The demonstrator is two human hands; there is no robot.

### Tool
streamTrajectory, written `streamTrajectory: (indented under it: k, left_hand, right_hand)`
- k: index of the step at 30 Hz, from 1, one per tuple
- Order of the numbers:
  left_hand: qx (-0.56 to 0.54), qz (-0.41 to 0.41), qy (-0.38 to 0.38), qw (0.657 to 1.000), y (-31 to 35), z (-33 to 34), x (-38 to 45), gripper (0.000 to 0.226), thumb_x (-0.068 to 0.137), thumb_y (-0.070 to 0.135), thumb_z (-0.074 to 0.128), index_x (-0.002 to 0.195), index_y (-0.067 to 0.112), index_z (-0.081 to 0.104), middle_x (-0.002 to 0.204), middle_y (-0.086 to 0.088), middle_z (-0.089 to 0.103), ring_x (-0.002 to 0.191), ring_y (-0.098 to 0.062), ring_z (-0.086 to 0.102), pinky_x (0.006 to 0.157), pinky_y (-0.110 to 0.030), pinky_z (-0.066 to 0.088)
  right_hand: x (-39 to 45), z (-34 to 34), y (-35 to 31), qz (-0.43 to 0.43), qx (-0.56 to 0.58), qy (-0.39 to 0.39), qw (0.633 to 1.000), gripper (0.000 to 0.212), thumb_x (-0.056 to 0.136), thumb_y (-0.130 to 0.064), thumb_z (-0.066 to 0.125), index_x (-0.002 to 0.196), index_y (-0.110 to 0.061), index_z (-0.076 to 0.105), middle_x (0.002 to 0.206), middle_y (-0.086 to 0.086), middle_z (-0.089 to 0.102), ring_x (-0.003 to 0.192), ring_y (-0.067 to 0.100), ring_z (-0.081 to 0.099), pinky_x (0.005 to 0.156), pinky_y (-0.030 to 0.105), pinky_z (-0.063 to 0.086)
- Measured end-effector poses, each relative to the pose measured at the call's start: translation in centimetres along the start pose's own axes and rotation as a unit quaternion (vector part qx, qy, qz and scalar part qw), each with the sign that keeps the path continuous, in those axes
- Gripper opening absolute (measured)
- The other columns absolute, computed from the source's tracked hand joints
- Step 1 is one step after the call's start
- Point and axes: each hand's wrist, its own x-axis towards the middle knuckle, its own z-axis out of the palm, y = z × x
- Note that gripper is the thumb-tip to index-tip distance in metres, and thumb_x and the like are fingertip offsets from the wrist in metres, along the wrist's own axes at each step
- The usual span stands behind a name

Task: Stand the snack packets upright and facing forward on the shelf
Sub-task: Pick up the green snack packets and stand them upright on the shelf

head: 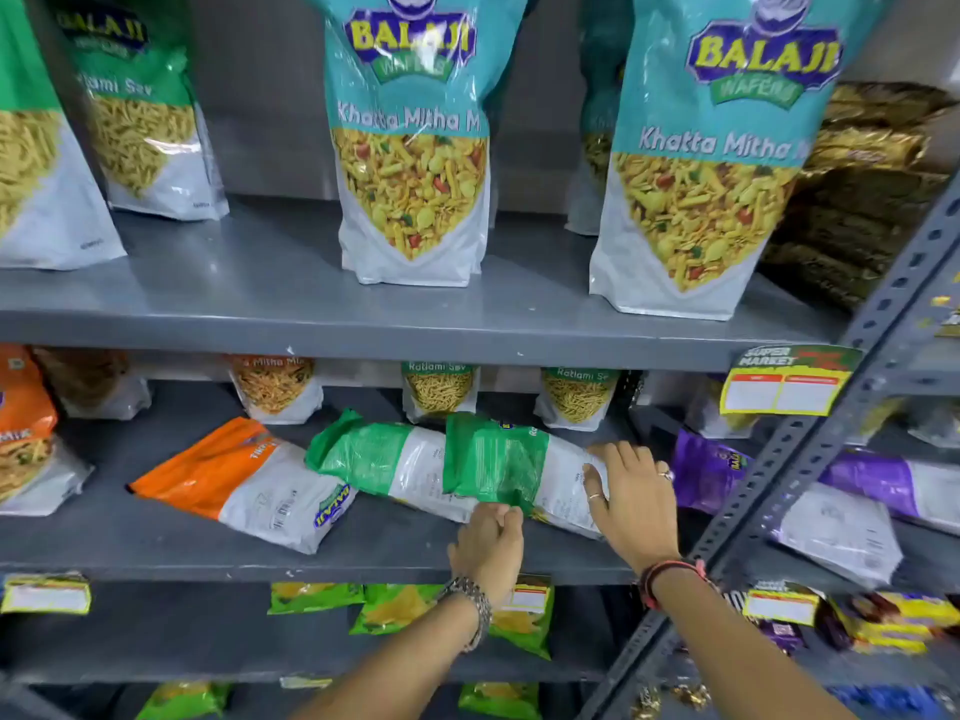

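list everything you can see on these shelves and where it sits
Khatta Mitha packets: two, teal and white, upright on top shelf
Ratlami Sev packets: two, green and white, upright, top shelf left
green packets: two, lying flat and overlapping, middle shelf centre
orange packet: one, lying flat, middle shelf left
purple packets: two, lying flat, middle shelf right
small upright packets: several, back of middle shelf
price tag: one, yellow and green, top shelf edge
left hand: pinching a green packet's edge
right hand: flat on the same packet

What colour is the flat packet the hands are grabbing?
Green and white, seen from the head camera: the lying snack packet under the left hand and right hand.
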Motion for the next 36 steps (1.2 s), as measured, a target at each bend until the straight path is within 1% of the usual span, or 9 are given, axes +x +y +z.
streamTrajectory:
  k: [5, 8, 13, 18, 20, 22, 25, 29, 36]
  left_hand:
    - [-0.187, -0.193, -0.078, 0.960, -0.4, 4.2, 4.5, 0.055, 0.094, 0.043, 0.035, 0.134, 0.006, 0.041, 0.136, -0.014, 0.051, 0.123, -0.030, 0.051, 0.107, -0.040, 0.039]
    - [-0.289, -0.247, -0.063, 0.923, -0.1, 5.9, 6.2, 0.058, 0.094, 0.041, 0.041, 0.138, 0.004, 0.038, 0.121, -0.012, 0.052, 0.102, -0.026, 0.055, 0.092, -0.036, 0.043]
    - [-0.394, -0.254, 0.002, 0.883, -0.1, 8.6, 8.5, 0.054, 0.086, 0.044, 0.056, 0.124, 0.006, 0.048, 0.110, -0.009, 0.057, 0.100, -0.023, 0.057, 0.081, -0.033, 0.048]
    - [-0.438, -0.223, 0.024, 0.870, -0.2, 9.7, 9.2, 0.079, 0.076, 0.049, 0.066, 0.138, 0.006, 0.041, 0.144, -0.016, 0.045, 0.129, -0.028, 0.047, 0.096, -0.035, 0.048]
    - [-0.440, -0.221, 0.012, 0.870, -0.5, 9.7, 9.2, 0.088, 0.074, 0.052, 0.067, 0.142, 0.007, 0.035, 0.150, -0.018, 0.037, 0.133, -0.030, 0.043, 0.104, -0.038, 0.044]
    - [-0.447, -0.216, 0.012, 0.868, -0.8, 9.6, 9.3, 0.088, 0.074, 0.054, 0.065, 0.143, 0.010, 0.034, 0.149, -0.013, 0.040, 0.130, -0.028, 0.046, 0.108, -0.040, 0.042]
    - [-0.490, -0.202, 0.026, 0.848, -1.3, 9.2, 9.4, 0.082, 0.078, 0.053, 0.061, 0.144, 0.013, 0.032, 0.143, -0.008, 0.045, 0.127, -0.026, 0.048, 0.110, -0.041, 0.039]
    - [-0.524, -0.149, 0.029, 0.838, -1.5, 8.3, 8.6, 0.061, 0.087, 0.044, 0.054, 0.135, 0.008, 0.045, 0.137, -0.011, 0.055, 0.122, -0.026, 0.055, 0.104, -0.039, 0.044]
    - [-0.554, -0.066, -0.025, 0.829, -0.3, 4.7, 8.9, 0.035, 0.096, 0.033, 0.040, 0.113, 0.007, 0.057, 0.139, -0.016, 0.052, 0.121, -0.027, 0.055, 0.110, -0.043, 0.038]
  right_hand:
    - [3.4, 4.8, 1.8, 0.034, 0.050, -0.158, 0.986, 0.035, 0.090, -0.030, 0.044, 0.119, -0.014, 0.057, 0.113, 0.009, 0.064, 0.110, 0.030, 0.054, 0.089, 0.041, 0.041]
    - [6.0, 7.7, 2.3, 0.071, 0.130, -0.193, 0.970, 0.038, 0.094, -0.034, 0.037, 0.109, -0.007, 0.059, 0.110, 0.019, 0.065, 0.105, 0.035, 0.058, 0.085, 0.040, 0.046]
    - [11.3, 13.1, 2.3, 0.171, 0.296, -0.353, 0.871, 0.057, 0.096, -0.047, 0.024, 0.128, -0.009, 0.052, 0.136, 0.024, 0.052, 0.124, 0.036, 0.050, 0.106, 0.039, 0.037]
    - [14.0, 16.3, 2.4, 0.190, 0.330, -0.476, 0.793, 0.056, 0.095, -0.039, 0.039, 0.124, 0.006, 0.055, 0.111, 0.029, 0.063, 0.083, 0.030, 0.061, 0.067, 0.031, 0.047]
    - [14.0, 16.6, 2.8, 0.196, 0.354, -0.485, 0.775, 0.051, 0.092, -0.036, 0.046, 0.122, 0.004, 0.057, 0.099, 0.023, 0.067, 0.072, 0.027, 0.059, 0.067, 0.030, 0.048]
    - [13.8, 16.5, 3.2, 0.200, 0.396, -0.487, 0.752, 0.047, 0.090, -0.035, 0.050, 0.124, -0.003, 0.057, 0.109, 0.014, 0.063, 0.078, 0.018, 0.063, 0.085, 0.030, 0.052]
    - [12.9, 15.6, 3.5, 0.195, 0.438, -0.488, 0.729, 0.029, 0.091, -0.026, 0.049, 0.118, -0.017, 0.056, 0.109, 0.003, 0.057, 0.059, -0.002, 0.062, 0.069, 0.019, 0.049]
    - [10.9, 14.1, 4.9, 0.315, 0.466, -0.461, 0.686, 0.013, 0.087, -0.016, 0.055, 0.079, -0.012, 0.064, 0.052, -0.003, 0.068, 0.057, 0.015, 0.057, 0.063, 0.027, 0.045]
    - [8.3, 10.2, 6.6, 0.375, 0.580, -0.365, 0.625, 0.022, 0.084, -0.014, 0.058, 0.105, -0.009, 0.067, 0.096, 0.006, 0.067, 0.084, 0.019, 0.060, 0.066, 0.025, 0.045]
